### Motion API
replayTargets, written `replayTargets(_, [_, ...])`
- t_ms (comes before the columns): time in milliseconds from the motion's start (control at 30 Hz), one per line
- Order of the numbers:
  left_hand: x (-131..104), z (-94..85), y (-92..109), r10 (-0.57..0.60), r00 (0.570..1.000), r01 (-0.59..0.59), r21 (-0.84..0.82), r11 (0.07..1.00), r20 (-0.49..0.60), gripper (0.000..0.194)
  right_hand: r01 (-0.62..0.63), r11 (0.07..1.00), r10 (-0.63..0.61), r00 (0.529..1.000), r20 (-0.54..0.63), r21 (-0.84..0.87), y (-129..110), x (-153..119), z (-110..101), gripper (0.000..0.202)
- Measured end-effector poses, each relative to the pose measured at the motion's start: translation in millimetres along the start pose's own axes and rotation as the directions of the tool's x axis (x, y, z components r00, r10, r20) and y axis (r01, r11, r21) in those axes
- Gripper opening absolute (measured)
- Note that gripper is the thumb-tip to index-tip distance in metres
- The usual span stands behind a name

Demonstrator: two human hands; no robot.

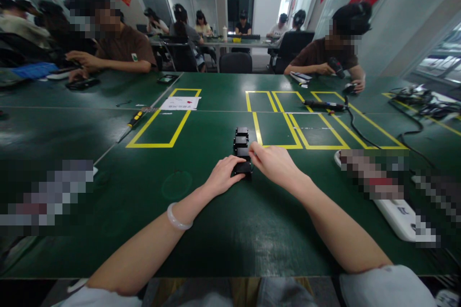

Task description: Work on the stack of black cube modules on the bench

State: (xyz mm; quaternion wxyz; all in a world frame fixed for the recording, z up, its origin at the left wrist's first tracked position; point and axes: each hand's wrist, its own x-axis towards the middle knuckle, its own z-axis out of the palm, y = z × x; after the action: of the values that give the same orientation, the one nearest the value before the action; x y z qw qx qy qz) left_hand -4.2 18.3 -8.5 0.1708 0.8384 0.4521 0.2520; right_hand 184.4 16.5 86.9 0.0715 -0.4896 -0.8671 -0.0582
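Note:
Several small black box-shaped pieces stand in a row leading away from me on the green table, and the far black piece (242,131) is free of my hands. My left hand (224,175) has its thumb and fingers around the nearest black piece (243,168). At the right side of the row, my right hand (272,160) is closed in a pinch beside the third black piece (243,152). Its fingertips are close to that piece's edge, and whatever they grip is too small or hidden.
Yellow tape outlines (173,145) mark the green table (201,249). A yellow-black screwdriver (135,119) lies left, and a black corded tool (324,105) lies right. White power strips (403,218) flank me. Co-workers sit opposite; one holds a dark handheld tool (336,67). Cables (425,103) pile at far right.

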Motion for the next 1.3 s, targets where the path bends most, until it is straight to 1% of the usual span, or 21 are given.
replayTargets(200, [-0.2, 0.3, -0.7, 0.013, 1.0, -0.013, -0.008, 1.0, -0.007, 0.033, 0.017, 0.999, -0.017, 1.0, -0.001, 0.041, 0.5, -0.8, -1.4, 0.023])
replayTargets(367, [-0.2, 1.0, -1.8, 0.015, 1.0, -0.015, 0.003, 1.0, -0.003, 0.034, 0.014, 0.999, -0.014, 1.0, 0.0, 0.044, -0.8, -0.7, -2.5, 0.023])
replayTargets(533, [0.2, 1.3, -2.4, 0.011, 1.0, -0.011, 0.003, 1.0, -0.007, 0.035, -0.004, 1.0, 0.004, 1.0, 0.016, 0.008, -0.9, 0.1, -1.7, 0.029])
replayTargets(667, [0.3, 0.7, -1.4, 0.009, 1.0, -0.009, -0.003, 1.0, -0.003, 0.035, -0.001, 1.0, 0.0, 1.0, 0.03, 0.025, -0.5, 0.2, -1.5, 0.025])
replayTargets(933, [-0.2, -0.4, 0.2, 0.007, 1.0, -0.007, -0.009, 1.0, -0.013, 0.034, 0.01, 0.997, -0.01, 1.0, -0.004, 0.073, 0.4, -0.3, 0.0, 0.023])
replayTargets(1067, [-0.2, -1.1, 0.2, 0.009, 1.0, -0.009, -0.008, 1.0, -0.004, 0.034, 0.008, 0.999, -0.009, 1.0, 0.009, 0.046, -0.2, 0.0, -1.0, 0.023])
replayTargets(1200, [0.2, -1.0, -0.2, 0.008, 1.0, -0.008, 0.001, 1.0, 0.004, 0.035, 0.005, 1.0, -0.005, 1.0, 0.023, 0.016, -0.2, 0.1, -1.0, 0.029])
replayTargets(1300, [0.3, -0.9, 0.0, 0.008, 1.0, -0.008, 0.0, 1.0, -0.002, 0.035, -0.002, 1.0, 0.002, 1.0, 0.02, 0.011, 0.2, 0.0, -1.0, 0.029])
